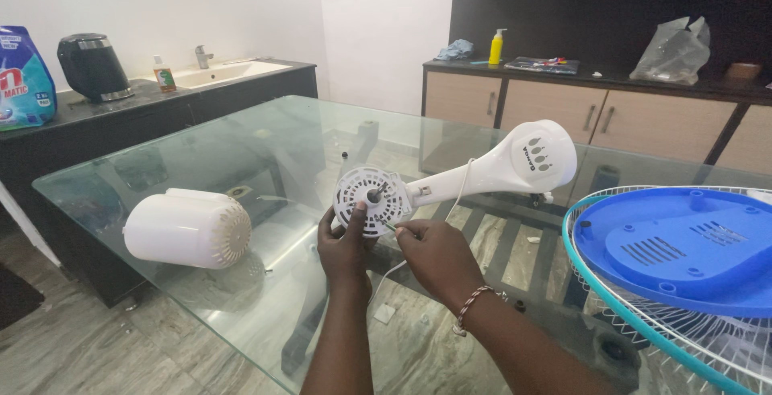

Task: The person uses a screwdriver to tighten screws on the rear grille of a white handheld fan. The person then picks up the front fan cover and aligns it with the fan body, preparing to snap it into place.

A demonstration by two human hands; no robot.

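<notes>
Both hands meet at the round, perforated motor mount (372,200) at the near end of a white fan neck (482,171), which lies on the glass table (241,146) and reaches away to the right of the hands. The left hand (344,244) is closed around the lower left edge of the mount, thumb laid across its face. The right hand (434,252) sits just right of it, fingers pinched on something thin and greenish at the mount's rim; what that is cannot be made out, as it is small and mostly covered by the fingertips. A white cord (460,190) runs from the neck down between the hands and passes out of sight behind the right wrist. Left of the left hand, well apart, a white ribbed motor cover (187,228) lies on its side. Right of the right hand, a blue fan base (691,246) rests on a wire grille (643,315), both cut off by the picture's edge.
</notes>
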